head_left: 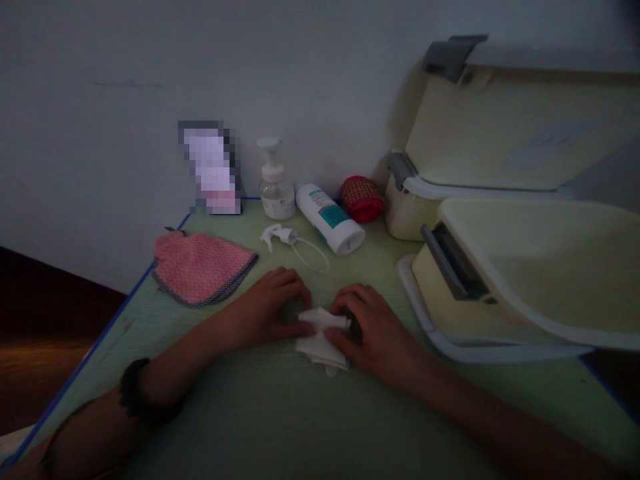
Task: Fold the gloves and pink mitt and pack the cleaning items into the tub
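In the head view, a folded white tissue (pixel 323 348) lies low over the green tabletop (pixel 240 420), between the two hands. The right hand (pixel 373 327) grasps it along its right side, the thumb laid across its face and the bent fingers at its upper right edge. The left hand (pixel 273 310) arches in from the other side, its thumb tip touching the tissue's left edge and its fingertips near the upper left corner; whether that hand pinches it or merely steadies it, I cannot tell. Most of the tissue sits below the thumbs, toward the person, its layers slightly spread at the bottom. Just beyond the hands lies a white spray trigger (pixel 281 233) with its looped tube, near a white bottle (pixel 330 219) on its side. A pink cloth (pixel 205 267) lies beyond the left forearm.
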### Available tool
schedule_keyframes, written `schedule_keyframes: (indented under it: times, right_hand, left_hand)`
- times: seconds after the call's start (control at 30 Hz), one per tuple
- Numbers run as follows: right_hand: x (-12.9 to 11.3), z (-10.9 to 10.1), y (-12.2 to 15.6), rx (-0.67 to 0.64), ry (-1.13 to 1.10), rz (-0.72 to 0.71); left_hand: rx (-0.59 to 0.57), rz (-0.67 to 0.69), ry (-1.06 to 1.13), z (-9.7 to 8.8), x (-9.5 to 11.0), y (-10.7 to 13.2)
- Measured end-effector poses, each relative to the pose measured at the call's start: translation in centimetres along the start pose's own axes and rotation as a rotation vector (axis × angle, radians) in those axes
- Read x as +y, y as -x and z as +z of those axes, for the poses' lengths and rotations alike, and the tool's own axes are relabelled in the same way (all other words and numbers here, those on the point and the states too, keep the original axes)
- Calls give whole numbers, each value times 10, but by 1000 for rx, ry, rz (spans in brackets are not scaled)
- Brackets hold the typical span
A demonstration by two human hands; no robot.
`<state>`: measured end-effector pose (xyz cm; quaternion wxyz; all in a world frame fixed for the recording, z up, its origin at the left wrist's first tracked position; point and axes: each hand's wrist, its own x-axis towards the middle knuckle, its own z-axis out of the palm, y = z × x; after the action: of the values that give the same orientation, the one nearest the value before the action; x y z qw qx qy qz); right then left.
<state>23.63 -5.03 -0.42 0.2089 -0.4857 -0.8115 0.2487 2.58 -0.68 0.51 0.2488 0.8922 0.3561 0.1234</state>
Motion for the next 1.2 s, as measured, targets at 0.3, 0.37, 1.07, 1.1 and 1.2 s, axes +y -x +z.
schedule_keyframes:
  times: [0.3, 0.37, 1.07, 1.1, 1.2]
  right_hand:
    - [-2, 5, -1, 10, -321, 63]
    - [-2, 5, -1, 16, -463, 113]
    - [-5, -1, -13, 2, -905, 418]
    - [-5, -1, -13, 2, -905, 404]
    - [-6, -2, -13, -20, -975, 390]
  left_hand:
    - [-25, -188, 339, 0, 8, 2]
    - [-21, -279, 535, 0, 9, 2]
    - [-57, -467, 782, 5, 17, 1]
    - [-50, -468, 775, 6, 17, 1]
    - [-18, -474, 790, 7, 17, 1]
